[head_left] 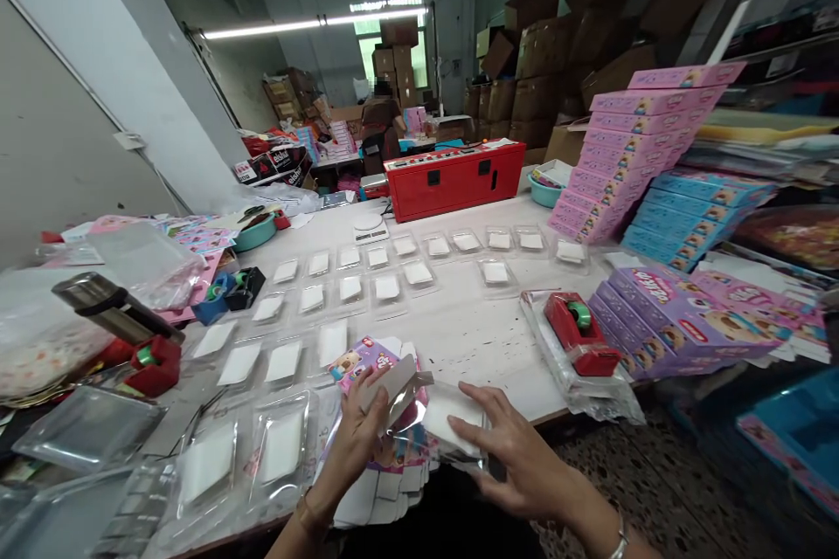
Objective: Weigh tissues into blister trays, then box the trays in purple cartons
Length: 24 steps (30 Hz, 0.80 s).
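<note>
At the table's front edge my left hand (365,421) is closed on a printed card box (393,384), its thumb on the white flap. Just to the right, my right hand (502,445) grips a clear plastic tray with a white insert (452,415). The tray's left edge is close to the box's opening; whether it is inside I cannot tell. Under both hands lies a fanned pile of flat printed cartons (386,489). Rows of clear trays with white inserts (283,362) cover the table to the left and behind.
A red tape dispenser (583,336) rests on plastic sheets at the right, beside purple boxes (682,319). Tall pink boxes (629,148) stand behind them. A red case (455,182) sits at the back. At the left are a steel flask (114,306) and another red dispenser (155,365).
</note>
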Tool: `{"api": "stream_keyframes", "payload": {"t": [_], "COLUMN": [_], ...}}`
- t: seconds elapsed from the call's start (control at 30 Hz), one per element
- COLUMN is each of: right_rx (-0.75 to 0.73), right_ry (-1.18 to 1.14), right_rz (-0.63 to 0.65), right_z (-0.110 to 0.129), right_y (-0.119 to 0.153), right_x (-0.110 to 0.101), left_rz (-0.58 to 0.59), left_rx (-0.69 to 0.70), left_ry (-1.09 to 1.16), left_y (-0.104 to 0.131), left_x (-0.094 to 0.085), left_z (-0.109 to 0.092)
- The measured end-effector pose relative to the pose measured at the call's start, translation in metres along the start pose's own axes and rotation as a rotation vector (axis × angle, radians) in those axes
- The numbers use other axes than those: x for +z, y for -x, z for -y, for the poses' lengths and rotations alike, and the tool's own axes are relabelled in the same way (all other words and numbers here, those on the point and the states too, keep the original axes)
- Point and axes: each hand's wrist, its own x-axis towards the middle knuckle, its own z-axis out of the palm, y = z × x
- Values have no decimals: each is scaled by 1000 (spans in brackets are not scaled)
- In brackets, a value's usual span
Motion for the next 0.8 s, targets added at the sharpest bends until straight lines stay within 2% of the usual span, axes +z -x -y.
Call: {"api": "stream_keyframes", "payload": {"t": [0.13,0.27,0.43,0.57,0.67,0.73,0.8], "right_rx": [79,47,-13,82,132,113,73], "right_ry": [99,145,183,178,93,41,2], "right_rz": [-34,-145,-357,-547,-729,-713,-602], "right_z": [8,7,3,7,13,18,23], "right_y": [-5,-18,-8,7,-2,-20,-41], "right_x": [28,62,83,101,116,120,115], "left_rz": [86,182,136,150,142,168,141], "left_rx": [60,125,58,15,25,76,173], "left_ry": [-102,-277,-257,-328,-332,-348,-381], "left_y": [21,35,29,28,32,35,34], "left_x": [31,56,55,56,61,60,50], "left_z": [9,18,16,15,14,9,-2]}}
